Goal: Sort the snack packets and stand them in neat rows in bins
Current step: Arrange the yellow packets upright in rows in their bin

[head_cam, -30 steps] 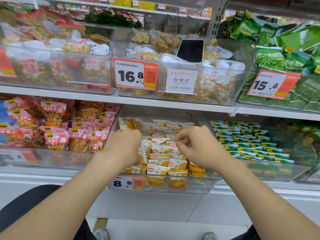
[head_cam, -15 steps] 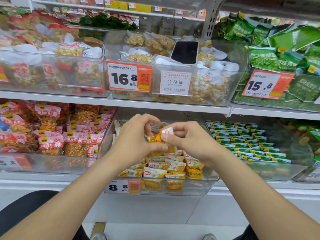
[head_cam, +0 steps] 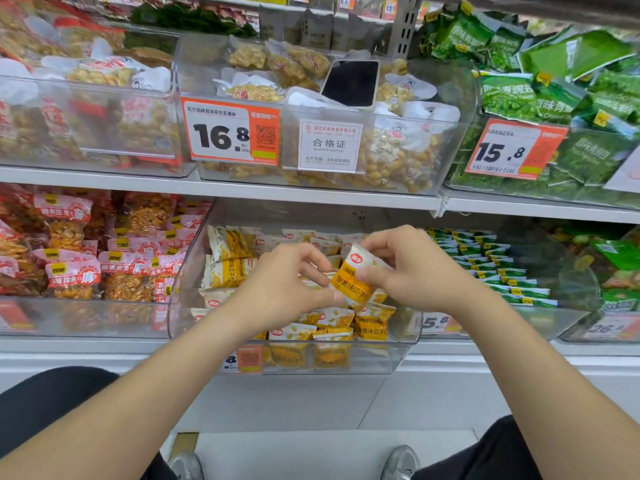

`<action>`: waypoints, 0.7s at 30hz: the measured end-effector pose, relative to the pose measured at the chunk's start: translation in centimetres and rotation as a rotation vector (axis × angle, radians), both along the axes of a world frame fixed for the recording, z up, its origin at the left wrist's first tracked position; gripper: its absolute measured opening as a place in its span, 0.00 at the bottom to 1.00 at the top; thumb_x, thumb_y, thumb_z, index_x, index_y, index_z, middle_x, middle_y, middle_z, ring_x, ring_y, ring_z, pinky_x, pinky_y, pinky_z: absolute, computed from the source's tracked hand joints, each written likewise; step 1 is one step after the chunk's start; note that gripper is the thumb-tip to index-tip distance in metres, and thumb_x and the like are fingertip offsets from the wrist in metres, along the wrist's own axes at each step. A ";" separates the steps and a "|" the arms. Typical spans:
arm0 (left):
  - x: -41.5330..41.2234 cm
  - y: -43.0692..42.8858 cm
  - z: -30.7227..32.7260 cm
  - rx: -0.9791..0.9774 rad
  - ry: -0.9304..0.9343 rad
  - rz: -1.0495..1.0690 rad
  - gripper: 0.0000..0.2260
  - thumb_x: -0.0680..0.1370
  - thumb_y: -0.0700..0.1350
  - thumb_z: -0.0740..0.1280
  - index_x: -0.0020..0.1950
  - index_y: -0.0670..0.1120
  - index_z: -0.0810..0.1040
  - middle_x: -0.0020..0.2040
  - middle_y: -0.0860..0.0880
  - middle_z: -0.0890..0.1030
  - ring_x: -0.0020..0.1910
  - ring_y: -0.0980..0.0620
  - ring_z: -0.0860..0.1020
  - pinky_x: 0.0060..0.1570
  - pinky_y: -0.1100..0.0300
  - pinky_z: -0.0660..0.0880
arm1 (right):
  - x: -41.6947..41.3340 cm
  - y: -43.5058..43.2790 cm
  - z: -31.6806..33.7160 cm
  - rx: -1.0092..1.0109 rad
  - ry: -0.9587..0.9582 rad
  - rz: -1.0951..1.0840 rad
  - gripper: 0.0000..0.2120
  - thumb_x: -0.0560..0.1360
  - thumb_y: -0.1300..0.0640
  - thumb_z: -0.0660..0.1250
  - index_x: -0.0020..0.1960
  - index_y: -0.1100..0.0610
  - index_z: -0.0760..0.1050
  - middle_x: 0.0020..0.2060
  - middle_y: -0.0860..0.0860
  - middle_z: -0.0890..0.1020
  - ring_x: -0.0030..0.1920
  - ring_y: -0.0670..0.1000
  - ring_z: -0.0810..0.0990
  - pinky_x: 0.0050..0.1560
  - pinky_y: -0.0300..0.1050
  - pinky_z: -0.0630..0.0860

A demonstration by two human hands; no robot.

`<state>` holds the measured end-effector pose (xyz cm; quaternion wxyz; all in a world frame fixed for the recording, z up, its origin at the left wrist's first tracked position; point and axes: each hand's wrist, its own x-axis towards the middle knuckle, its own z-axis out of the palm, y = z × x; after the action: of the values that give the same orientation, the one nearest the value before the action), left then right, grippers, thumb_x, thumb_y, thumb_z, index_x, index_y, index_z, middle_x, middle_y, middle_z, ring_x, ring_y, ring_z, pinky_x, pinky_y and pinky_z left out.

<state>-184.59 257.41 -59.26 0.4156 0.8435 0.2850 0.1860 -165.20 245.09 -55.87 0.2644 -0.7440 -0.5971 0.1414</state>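
**Above the middle bin, one yellow packet is held between both hands**

Over the clear bin (head_cam: 188, 289) on the lower shelf, a small yellow-and-white packet (head_cam: 353, 282) is pinched from both sides. Its lower left edge is taken between the thumb and curled fingers of the left hand (head_cam: 287, 289); its upper right part is gripped by the thumb and fingers of the right hand (head_cam: 412, 271). The packet is held tilted, white end with the red logo uppermost, clear of the packets below.

Beneath the hands, more yellow packets (head_cam: 332, 322) of the same kind are stood in rows along the front of the bin, while those at the back left are lying loosely at angles. In the bin to the right, green packets (head_cam: 498, 268) are lined up in close rows. In the bin to the left, red packets (head_cam: 72, 275) are stacked less evenly.

On the shelf above, a bin of pale nut packets (head_cam: 256, 91) is fronted by a 16.8 price tag (head_cam: 221, 133) and a white card (head_cam: 329, 145); a dark phone (head_cam: 351, 83) is laid on top of the packets. Further right, a 15.8 price tag (head_cam: 509, 150) is fixed before loose green bags (head_cam: 554, 95).

At the bottom edge, the toes of two shoes (head_cam: 400, 460) are seen on the floor.
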 end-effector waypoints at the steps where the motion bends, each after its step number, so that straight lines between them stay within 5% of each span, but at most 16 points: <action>1: 0.1 0.0 -0.4 0.074 0.066 -0.011 0.18 0.68 0.57 0.83 0.51 0.56 0.81 0.45 0.58 0.87 0.39 0.62 0.84 0.43 0.57 0.82 | 0.4 -0.1 -0.3 -0.048 -0.160 -0.029 0.04 0.77 0.52 0.75 0.52 0.49 0.84 0.42 0.46 0.87 0.47 0.46 0.84 0.50 0.53 0.83; 4: 0.2 -0.1 -1.3 0.210 0.189 -0.111 0.15 0.68 0.59 0.83 0.46 0.54 0.83 0.40 0.59 0.84 0.36 0.67 0.80 0.40 0.65 0.76 | 0.3 -0.3 -0.7 -0.234 -0.327 0.019 0.06 0.77 0.48 0.74 0.48 0.49 0.79 0.38 0.45 0.80 0.45 0.46 0.75 0.42 0.47 0.73; 7: 0.3 -0.4 -1.4 0.206 0.253 -0.222 0.11 0.70 0.57 0.82 0.43 0.52 0.86 0.34 0.61 0.83 0.33 0.66 0.78 0.33 0.72 0.69 | -0.8 0.0 -1.1 -0.349 -0.447 0.100 0.07 0.77 0.49 0.75 0.52 0.45 0.78 0.40 0.41 0.73 0.49 0.47 0.70 0.45 0.43 0.66; 12: 0.3 0.4 -1.8 0.263 0.303 -0.298 0.04 0.75 0.52 0.80 0.45 0.53 0.89 0.38 0.59 0.86 0.37 0.65 0.81 0.36 0.72 0.71 | -0.3 0.8 -1.1 -0.493 -0.477 0.100 0.16 0.74 0.53 0.80 0.59 0.49 0.81 0.43 0.43 0.71 0.55 0.52 0.74 0.48 0.47 0.73; 17: 0.6 0.6 -2.7 0.320 0.342 -0.256 0.04 0.73 0.48 0.81 0.44 0.53 0.87 0.37 0.59 0.85 0.37 0.67 0.81 0.44 0.59 0.82 | -0.7 0.6 -1.4 -0.586 -0.555 0.083 0.13 0.74 0.61 0.74 0.57 0.57 0.81 0.50 0.54 0.77 0.53 0.59 0.80 0.52 0.58 0.83; 20: 0.7 0.6 -2.7 0.325 0.366 -0.240 0.06 0.72 0.48 0.81 0.46 0.52 0.87 0.37 0.59 0.86 0.37 0.68 0.81 0.46 0.58 0.82 | -1.7 0.8 -2.5 -0.653 -0.604 0.115 0.08 0.73 0.61 0.76 0.44 0.58 0.77 0.43 0.55 0.77 0.44 0.57 0.80 0.36 0.48 0.77; 21: 0.8 0.7 -2.7 0.325 0.368 -0.240 0.06 0.72 0.48 0.81 0.46 0.52 0.87 0.37 0.59 0.86 0.37 0.67 0.81 0.47 0.58 0.82 | -1.8 0.9 -2.7 -0.681 -0.597 0.136 0.15 0.72 0.59 0.79 0.38 0.56 0.72 0.39 0.53 0.74 0.39 0.55 0.76 0.31 0.45 0.71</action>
<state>-183.81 258.07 -61.95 0.2350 0.9465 0.2201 0.0222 -166.99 246.02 -58.53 -0.1887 -0.7560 -0.6140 0.1263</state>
